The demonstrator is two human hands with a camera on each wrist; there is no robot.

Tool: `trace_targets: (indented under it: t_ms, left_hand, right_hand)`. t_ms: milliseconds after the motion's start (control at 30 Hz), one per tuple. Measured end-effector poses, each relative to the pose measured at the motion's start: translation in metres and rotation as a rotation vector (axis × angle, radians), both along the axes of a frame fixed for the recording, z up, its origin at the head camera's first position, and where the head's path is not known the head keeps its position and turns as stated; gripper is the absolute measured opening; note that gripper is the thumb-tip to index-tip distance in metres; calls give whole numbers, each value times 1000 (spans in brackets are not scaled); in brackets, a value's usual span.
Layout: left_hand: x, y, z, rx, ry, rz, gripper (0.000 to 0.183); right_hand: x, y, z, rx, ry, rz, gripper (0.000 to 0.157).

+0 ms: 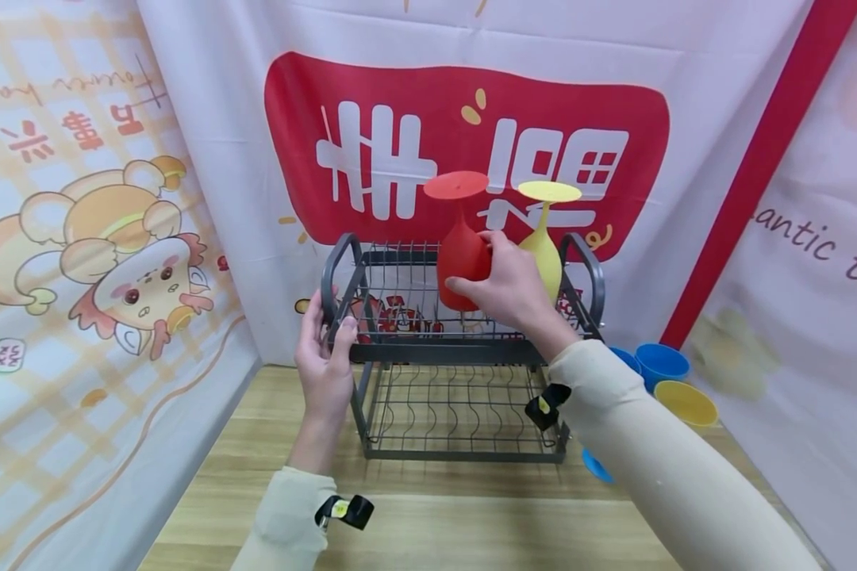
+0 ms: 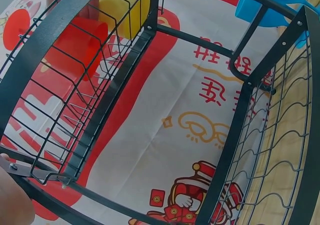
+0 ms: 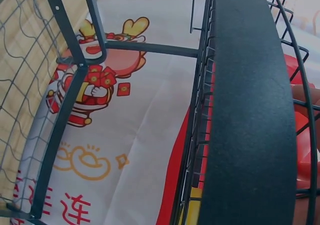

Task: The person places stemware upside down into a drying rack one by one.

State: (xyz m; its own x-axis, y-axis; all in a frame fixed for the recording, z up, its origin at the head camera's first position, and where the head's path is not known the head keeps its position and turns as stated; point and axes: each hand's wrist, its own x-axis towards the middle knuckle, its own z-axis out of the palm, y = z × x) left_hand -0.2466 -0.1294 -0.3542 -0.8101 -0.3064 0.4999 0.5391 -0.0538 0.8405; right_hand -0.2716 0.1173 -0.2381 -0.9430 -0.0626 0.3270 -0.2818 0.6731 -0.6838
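Observation:
Upside down, a red goblet (image 1: 463, 266) stands in the upper tier of a dark two-tier dish rack (image 1: 443, 351), its round foot on top. My right hand (image 1: 510, 285) holds the goblet's bowl, thumb in front and fingers behind. Just right of that hand is a yellow goblet (image 1: 548, 262), also inverted and partly hidden by it. My left hand (image 1: 324, 365) grips the rack's left side below the curved handle, thumb at the front corner. Both the red goblet (image 2: 75, 45) and yellow goblet (image 2: 122, 12) show through the wires in the left wrist view.
Blue goblets (image 1: 662, 362) and another yellow goblet (image 1: 685, 402) are on the wooden table (image 1: 443, 515) right of the rack, partly behind my right sleeve. A wavy wire lower shelf (image 1: 464, 404) sits beneath the upper tier. Printed cloth (image 1: 464, 79) hangs behind and at both sides.

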Motion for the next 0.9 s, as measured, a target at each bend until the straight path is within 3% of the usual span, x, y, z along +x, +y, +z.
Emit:
trace_targets:
  t_ms: [433,900]
  left_hand:
    - [-1,1,0,5,-16,7,58]
    - [0,1,0,-8,-21,6,57]
  right_hand:
    - [-5,-2,1,162,-89,-17,81]
    - [-6,-5,2,200,-138,-68,80]
